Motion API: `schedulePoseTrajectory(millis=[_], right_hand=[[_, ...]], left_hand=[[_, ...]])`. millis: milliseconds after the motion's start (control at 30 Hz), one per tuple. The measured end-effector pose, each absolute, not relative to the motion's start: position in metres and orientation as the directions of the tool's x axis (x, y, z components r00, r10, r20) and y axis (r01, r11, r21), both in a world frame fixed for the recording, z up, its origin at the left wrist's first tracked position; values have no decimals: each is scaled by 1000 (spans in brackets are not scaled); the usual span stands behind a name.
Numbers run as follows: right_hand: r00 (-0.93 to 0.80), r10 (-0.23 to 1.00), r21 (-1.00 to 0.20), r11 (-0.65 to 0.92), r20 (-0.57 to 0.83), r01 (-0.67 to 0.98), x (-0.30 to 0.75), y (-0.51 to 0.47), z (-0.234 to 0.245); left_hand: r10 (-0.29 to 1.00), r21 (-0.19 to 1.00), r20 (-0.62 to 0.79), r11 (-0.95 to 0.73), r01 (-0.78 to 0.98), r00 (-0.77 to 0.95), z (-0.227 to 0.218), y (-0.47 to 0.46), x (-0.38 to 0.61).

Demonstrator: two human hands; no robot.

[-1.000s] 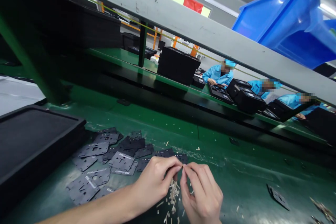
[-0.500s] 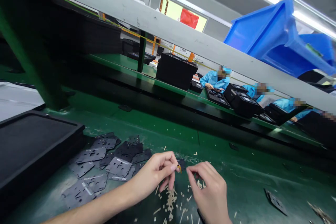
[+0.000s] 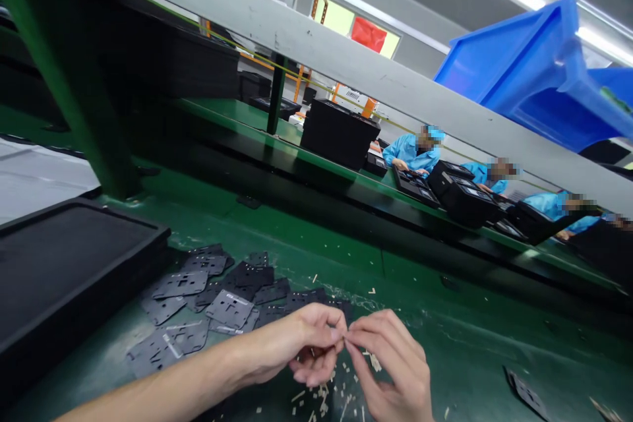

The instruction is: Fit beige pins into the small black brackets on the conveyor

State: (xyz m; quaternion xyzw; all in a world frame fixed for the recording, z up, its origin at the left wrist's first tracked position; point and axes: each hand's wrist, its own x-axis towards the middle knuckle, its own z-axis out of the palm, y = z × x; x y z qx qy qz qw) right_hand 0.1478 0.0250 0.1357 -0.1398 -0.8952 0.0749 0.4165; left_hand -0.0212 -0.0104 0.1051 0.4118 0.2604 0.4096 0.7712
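Above scattered small, pale, flat scraps (image 3: 298,397), left hand (image 3: 316,341) and right hand (image 3: 395,361) pinch tip to tip, grasping what I cannot tell; light, steady pressure should serve.

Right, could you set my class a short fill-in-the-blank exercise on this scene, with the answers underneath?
1. The left hand and right hand are held close ____.
2. Most of the dark plates lie on the person's ____ side, near the black tray.
3. Small pale strips lie scattered on a ____ work surface.
4. The large bin at upper right is ____.

Missing words: together; left; green; blue.
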Motion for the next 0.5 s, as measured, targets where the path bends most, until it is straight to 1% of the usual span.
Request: schedulePoseTrajectory(millis=[100, 233, 333, 367, 400, 433, 467, 500], right_hand=[[-617, 273, -192, 962, 738, 195, 146, 24, 138], [-679, 244, -111, 966, 693, 234, 147, 26, 134], [-708, 255, -108, 963, 658, 247, 149, 31, 126], [-706, 274, -129, 959, 653, 253, 150, 33, 123], [-697, 300, -157, 952, 651, 263, 151, 34, 122], [-683, 330, -189, 942, 652, 276, 152, 35, 121], [-664, 362, -220, 931, 654, 291, 153, 35, 122], [-643, 395, -248, 917, 656, 311, 154, 35, 122]], left_hand=[[835, 847, -85, 348, -402, 544, 103, -8, -21], [812, 856, -144, 388, -341, 565, 100, -4, -21], [793, 884, -187, 393, -253, 580, 95, 0, -22], [794, 915, -195, 359, -186, 576, 93, 3, -24], [814, 956, -208, 286, -62, 542, 91, 8, -28], [856, 976, -217, 188, 109, 469, 89, 16, -33], [908, 949, -207, 96, 300, 364, 88, 26, -41], [962, 857, -164, 29, 515, 220, 86, 39, -51]])
